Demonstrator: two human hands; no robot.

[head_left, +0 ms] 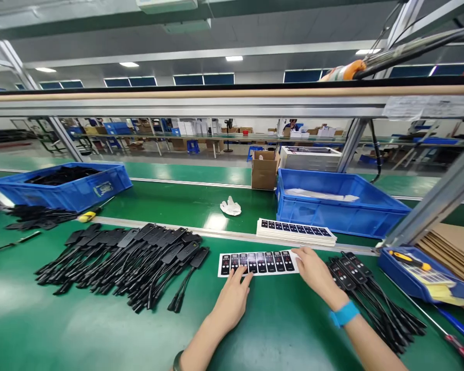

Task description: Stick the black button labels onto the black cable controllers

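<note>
A white sheet of black labels (261,263) lies flat on the green bench in front of me. My left hand (232,299) rests its outstretched fingers on the sheet's lower edge, left of its middle. At the right end of the sheet, my right hand (315,273) has its fingers closed on the upper corner; the thumb is mostly hidden. To the left lies a broad pile of black cabled modules (139,257). Beside my right wrist are several cabled modules with labels on their faces (348,273). Behind the sheet sits a stack of label sheets (294,233).
Blue bins stand at the left (73,188) and right (340,206). A crumpled white glove (231,206) lies between them, and a cardboard box (263,170) stands behind. At far right are a small blue tray (425,273) and a red-handled screwdriver (462,350). A metal frame crosses above.
</note>
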